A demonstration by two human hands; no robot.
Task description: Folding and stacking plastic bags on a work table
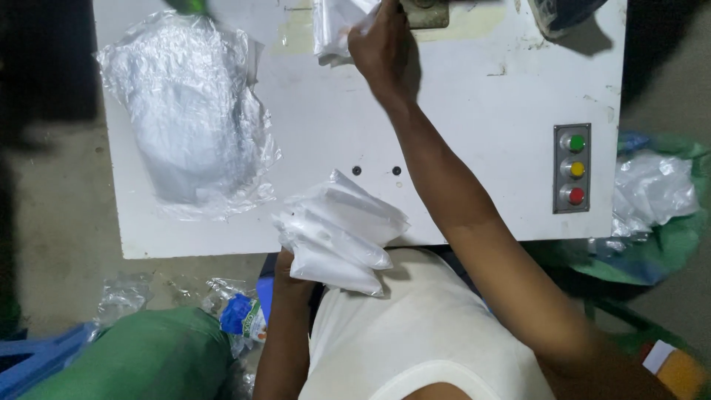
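My left hand (290, 268) is at the near edge of the white machine table (474, 111), gripping a fanned stack of white plastic pouches (341, 233); the pouches hide most of the hand. My right hand (379, 46) reaches to the far edge of the table and pinches a single clear plastic pouch (332, 28) beside a metal fitting (428, 13). A large crumpled pile of clear plastic bags (189, 118) lies on the table's left part.
A metal panel (572, 168) with green, yellow and red round buttons sits at the table's right. Green sacks lie at lower left (141, 355) and at right (659, 244), the right one with loose plastic (652, 189). A blue-printed packet (243, 315) lies on the floor.
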